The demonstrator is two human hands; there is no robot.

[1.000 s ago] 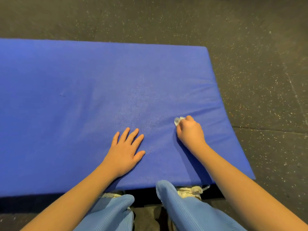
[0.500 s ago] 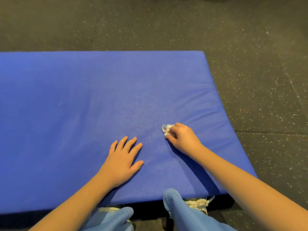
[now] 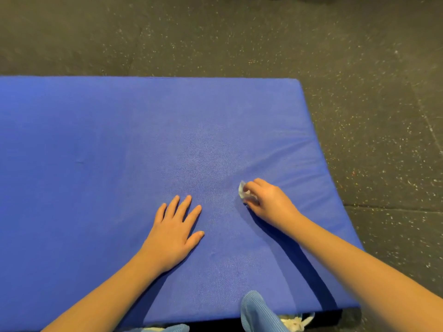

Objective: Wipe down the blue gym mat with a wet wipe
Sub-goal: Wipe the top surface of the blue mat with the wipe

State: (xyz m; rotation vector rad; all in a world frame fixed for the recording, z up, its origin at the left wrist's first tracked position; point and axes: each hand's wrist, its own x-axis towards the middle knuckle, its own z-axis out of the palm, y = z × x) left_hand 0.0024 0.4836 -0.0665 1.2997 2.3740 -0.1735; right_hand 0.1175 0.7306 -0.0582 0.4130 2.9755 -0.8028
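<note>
While it lies flat on the speckled floor (image 3: pixel 359 92), the blue gym mat (image 3: pixel 119 140) looks thick & lightly creased, long axis running left-right w/ its left end out of frame. On its right part the right hand (image 3: pixel 268 202) pinches a crumpled white wet wipe (image 3: pixel 244 191), wad poking left; left hand (image 3: pixel 175 233) rests flat nearby, fingers spread.
</note>
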